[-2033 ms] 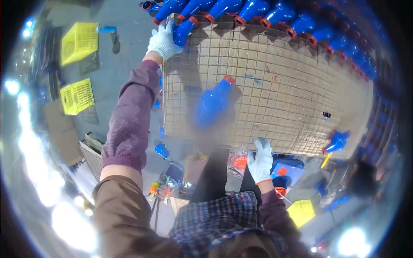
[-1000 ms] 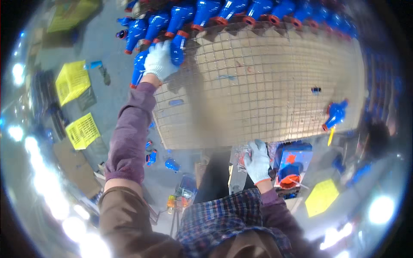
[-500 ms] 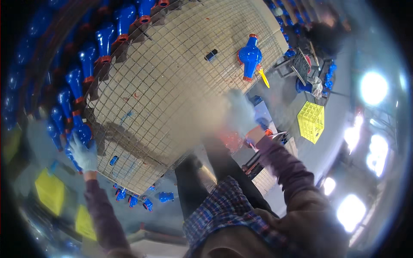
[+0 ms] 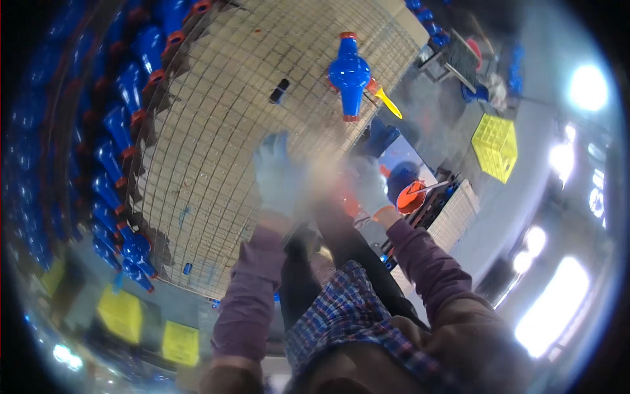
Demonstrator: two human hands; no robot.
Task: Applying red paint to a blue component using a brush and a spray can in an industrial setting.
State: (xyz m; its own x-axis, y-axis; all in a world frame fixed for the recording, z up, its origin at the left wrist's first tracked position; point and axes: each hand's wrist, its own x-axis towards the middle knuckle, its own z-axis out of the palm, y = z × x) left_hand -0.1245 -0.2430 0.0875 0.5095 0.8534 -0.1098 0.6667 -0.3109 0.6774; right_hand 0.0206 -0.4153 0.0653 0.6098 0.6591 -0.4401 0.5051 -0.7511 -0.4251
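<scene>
My left hand [image 4: 274,167], in a pale glove, hovers over the near part of the wire-mesh table with its fingers stretched out and nothing visible in them. Close to its right is my gloved right hand [image 4: 369,182]; a hazy patch smears its fingers, so what they hold cannot be made out. Something reddish shows dimly beside that hand. Farther off on the mesh lies a blue valve body [image 4: 350,71] with orange-red ends. A brush with a yellow handle [image 4: 388,103] rests against its right side. A small dark blue-black piece [image 4: 279,90] lies left of it.
Rows of blue castings with red ends [image 4: 118,128] line the table's left edge. An orange-red paint pot [image 4: 411,196] with a stick across it stands right of my right hand. Yellow crates [image 4: 495,147] sit on the floor at both sides. The mesh table [image 4: 210,131] has brown sheeting beneath.
My left hand has left the blue castings at the left and come across to the middle, near my right hand. My right hand stays in about the same place. The view has shifted.
</scene>
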